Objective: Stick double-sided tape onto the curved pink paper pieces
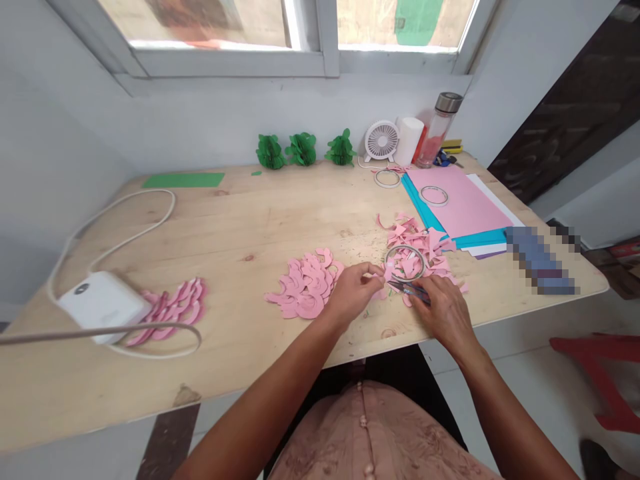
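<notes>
My left hand (357, 288) pinches a small piece of pink paper (389, 269) between thumb and fingers. In my right hand (444, 307) is a pair of scissors (411, 289), the blades pointing left at that paper. A roll of tape (423, 261) lies just beyond both hands on a heap of pink paper scraps (440, 243). To the left of my left hand sits a pile of curved pink paper cutouts (305, 283). My fingers partly hide the scissor handles.
Coloured paper sheets (463, 200) with another tape roll (434, 195) lie at the right. Green paper figures (303, 149), a small fan (382, 141) and a glass bottle (437, 133) line the wall. At the left, a white power bank (103, 303) with a cable sits beside more pink cutouts (175, 308).
</notes>
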A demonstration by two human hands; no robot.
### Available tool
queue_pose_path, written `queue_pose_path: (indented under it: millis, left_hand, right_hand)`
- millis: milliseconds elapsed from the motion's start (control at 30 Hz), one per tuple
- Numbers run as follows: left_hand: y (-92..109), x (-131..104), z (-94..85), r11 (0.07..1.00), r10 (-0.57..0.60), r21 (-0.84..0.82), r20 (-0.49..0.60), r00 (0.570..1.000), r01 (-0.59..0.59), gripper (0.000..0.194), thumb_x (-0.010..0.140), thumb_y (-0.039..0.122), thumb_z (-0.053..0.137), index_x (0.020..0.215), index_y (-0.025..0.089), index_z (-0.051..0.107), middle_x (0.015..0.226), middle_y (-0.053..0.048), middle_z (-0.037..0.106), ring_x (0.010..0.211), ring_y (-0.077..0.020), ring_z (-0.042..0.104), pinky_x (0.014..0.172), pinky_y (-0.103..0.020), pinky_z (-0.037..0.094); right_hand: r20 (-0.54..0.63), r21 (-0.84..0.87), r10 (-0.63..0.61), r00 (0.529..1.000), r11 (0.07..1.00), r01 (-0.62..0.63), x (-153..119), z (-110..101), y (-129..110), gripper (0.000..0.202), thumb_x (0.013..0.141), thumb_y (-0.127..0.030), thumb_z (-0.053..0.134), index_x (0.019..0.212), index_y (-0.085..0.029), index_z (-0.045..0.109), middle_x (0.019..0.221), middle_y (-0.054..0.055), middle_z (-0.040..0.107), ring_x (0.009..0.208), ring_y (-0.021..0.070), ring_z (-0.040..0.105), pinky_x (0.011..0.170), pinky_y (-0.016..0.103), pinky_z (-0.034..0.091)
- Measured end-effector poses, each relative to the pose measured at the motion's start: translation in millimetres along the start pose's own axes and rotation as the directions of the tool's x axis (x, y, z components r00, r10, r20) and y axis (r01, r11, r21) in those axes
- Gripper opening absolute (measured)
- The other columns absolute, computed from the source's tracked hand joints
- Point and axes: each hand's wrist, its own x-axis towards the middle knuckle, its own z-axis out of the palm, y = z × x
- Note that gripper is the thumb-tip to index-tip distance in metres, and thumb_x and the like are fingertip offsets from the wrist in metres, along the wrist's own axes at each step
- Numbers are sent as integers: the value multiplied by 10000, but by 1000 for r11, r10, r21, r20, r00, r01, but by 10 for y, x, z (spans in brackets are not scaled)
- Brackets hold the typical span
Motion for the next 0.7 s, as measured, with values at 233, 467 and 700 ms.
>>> queue_pose_path:
  millis: [233, 467, 700]
  left_hand:
    - [-24, 530, 157, 984, 68, 159, 62, 996, -77, 123, 682, 139, 519, 677, 173, 638, 589, 11, 573, 572, -140, 509, 526, -221, 366]
    - [52, 671, 199, 985, 90, 139, 72, 993, -99, 92, 674, 137, 525, 655, 161, 612, 649, 16, 597, 629, -135, 532, 578, -220, 394]
    - [18, 511, 71, 997, 60, 55, -49, 997, -57, 59, 693, 191, 535, 660, 166, 578, 626, 22, 553, 610, -124, 521, 553, -219, 367]
  right_hand:
    - [-17, 30, -43, 999, 999, 44, 0, -3, 29, 81, 827, -265, 570, 867, -202, 602, 771, 60, 618, 759, 232, 530, 672, 335, 359]
    - [13, 161, -43, 999, 986, 40, -31, -46, 36, 122, 850, -287, 570, 919, -190, 591, 834, 68, 643, 794, 233, 551, 703, 337, 390]
    - [-60, 212, -69, 996, 974, 80, -103, -131, -77, 116, 877, -295, 547, 924, -191, 569, 897, 73, 646, 842, 222, 569, 723, 327, 388]
